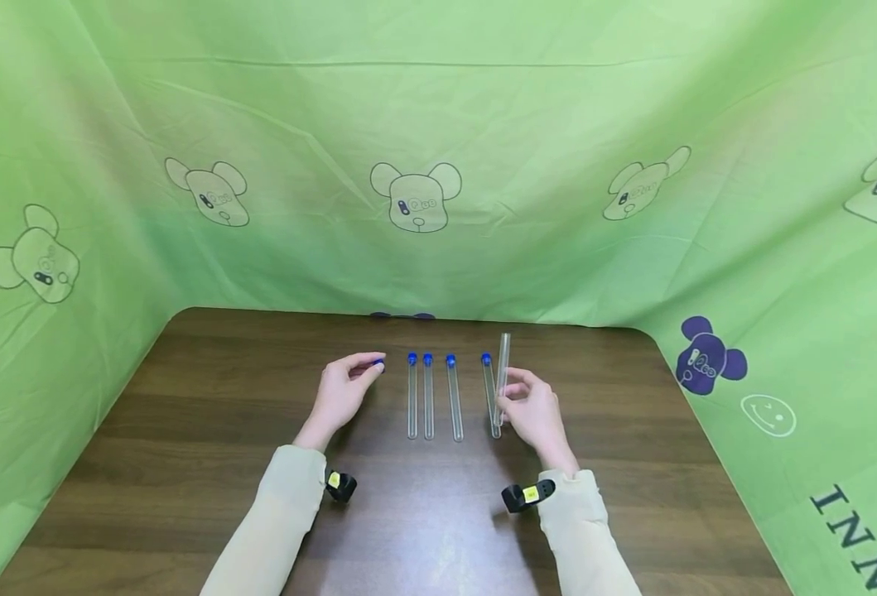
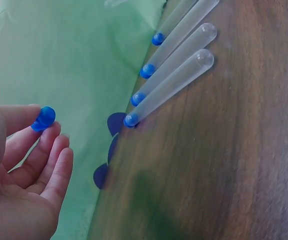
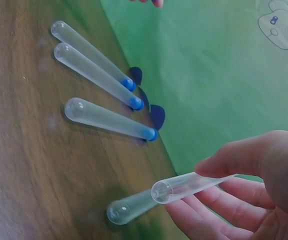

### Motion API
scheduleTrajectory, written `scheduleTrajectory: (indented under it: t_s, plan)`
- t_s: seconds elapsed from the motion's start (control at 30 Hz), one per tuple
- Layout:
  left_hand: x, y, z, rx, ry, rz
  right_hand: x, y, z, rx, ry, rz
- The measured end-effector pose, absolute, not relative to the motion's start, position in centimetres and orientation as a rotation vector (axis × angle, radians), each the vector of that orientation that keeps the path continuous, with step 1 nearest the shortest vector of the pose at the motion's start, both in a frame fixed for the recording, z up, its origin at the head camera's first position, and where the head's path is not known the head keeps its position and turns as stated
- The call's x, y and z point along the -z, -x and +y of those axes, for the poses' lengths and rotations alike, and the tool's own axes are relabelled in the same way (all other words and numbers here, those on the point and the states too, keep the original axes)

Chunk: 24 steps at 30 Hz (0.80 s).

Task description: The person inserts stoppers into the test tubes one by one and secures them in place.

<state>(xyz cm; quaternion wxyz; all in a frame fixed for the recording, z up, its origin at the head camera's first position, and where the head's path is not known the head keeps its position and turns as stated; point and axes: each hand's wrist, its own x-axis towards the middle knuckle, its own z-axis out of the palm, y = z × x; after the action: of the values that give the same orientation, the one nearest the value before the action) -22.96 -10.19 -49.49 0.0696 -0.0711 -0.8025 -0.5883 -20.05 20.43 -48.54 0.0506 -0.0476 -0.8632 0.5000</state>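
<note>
My left hand (image 1: 339, 394) pinches a small blue stopper (image 2: 46, 117) between thumb and index finger, left of the row of tubes. In my right hand (image 1: 533, 407), thumb and fingers hold a clear test tube (image 1: 503, 364), its upper end without a stopper and tilted upward. Beneath it a capped test tube (image 1: 489, 389) lies on the table, partly covered by the held tube and the fingers. Three more blue-capped test tubes lie to its left: one in the middle (image 1: 455, 401), and a close pair, one tube (image 1: 428, 401) beside another (image 1: 411, 401).
A brown wooden table (image 1: 207, 397) carries the tubes, their caps pointing toward the far edge. Green printed cloth (image 1: 423, 99) hangs behind and on both sides. Black wrist cameras, one on the left (image 1: 341, 486) and one on the right (image 1: 516, 498), sit at the sleeve cuffs.
</note>
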Motion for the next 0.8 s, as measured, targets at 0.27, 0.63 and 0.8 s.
scheduleTrajectory:
  t_s: [0.27, 0.63, 0.8]
  plan:
    - [49.6, 22.8, -9.0, 1.832, 0.224, -2.394, 48.5, 20.0, 19.3, -1.598, 0.077, -2.614]
    - [49.5, 22.8, -8.4, 1.854, 0.216, -2.352, 48.4, 19.5, 17.9, -1.571, 0.023, -2.681]
    - [49.3, 22.9, -8.3, 1.856, 0.216, -2.347, 48.1, 19.4, 17.4, -1.574, 0.001, -2.693]
